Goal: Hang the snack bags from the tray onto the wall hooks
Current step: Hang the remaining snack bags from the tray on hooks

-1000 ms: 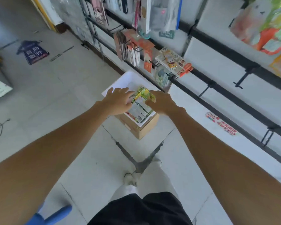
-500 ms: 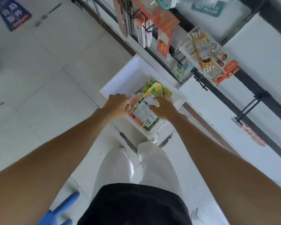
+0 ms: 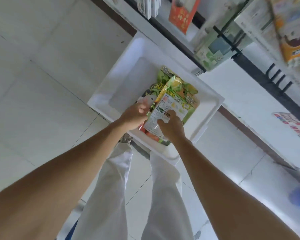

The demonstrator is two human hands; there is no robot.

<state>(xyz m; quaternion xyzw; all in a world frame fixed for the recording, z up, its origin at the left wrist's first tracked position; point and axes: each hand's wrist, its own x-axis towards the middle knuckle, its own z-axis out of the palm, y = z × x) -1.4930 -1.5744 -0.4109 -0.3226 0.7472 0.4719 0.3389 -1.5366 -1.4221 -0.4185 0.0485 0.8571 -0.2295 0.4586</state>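
Observation:
A white tray (image 3: 121, 80) sits low in front of me, holding a small pile of green and yellow snack bags. The top snack bag (image 3: 176, 99) lies label side up and is tilted off the pile. My right hand (image 3: 171, 126) grips its near lower part, fingers on the white label. My left hand (image 3: 134, 116) is curled at the bag's left edge, pinching it. Another green bag (image 3: 160, 78) lies beneath. Black wall hooks (image 3: 278, 77) stick out from the rail at upper right.
Hanging packets (image 3: 210, 49) and a red card (image 3: 182, 13) crowd the wall rail above the tray. My legs in white trousers (image 3: 163, 187) stand just before the tray. Pale tiled floor (image 3: 42, 84) spreads to the left.
The view has closed in on the tray. Both hands have taken hold of the top snack bag and tilted it up from the pile.

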